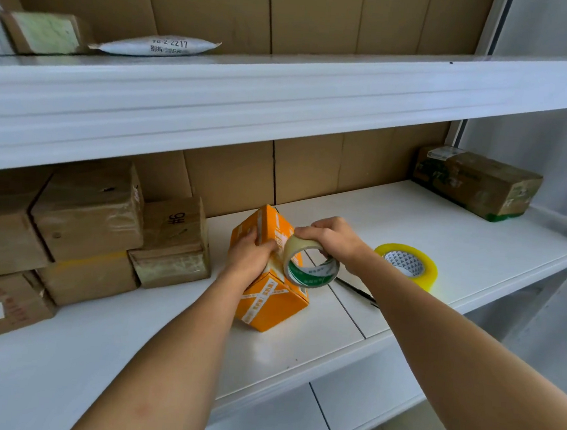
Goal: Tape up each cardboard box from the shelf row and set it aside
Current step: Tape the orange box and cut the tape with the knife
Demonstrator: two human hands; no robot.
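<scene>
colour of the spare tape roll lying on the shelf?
Yellow-tinted clear spare tape roll, white core with a grey triangle pattern; head view.

Both your bare forearms reach forward and inward from the lower edge of the view, converging near the middle. Your left hand (250, 251) is turned palm inward, fingers curled round the side of the orange box (270, 302), thumb up on its top edge. Your right hand (329, 237) sits just beside it, knuckles up, wrist bent down, fingers hooked through the core of the tape roll (310, 266) and gripping its rim. The two hands nearly touch.
</scene>
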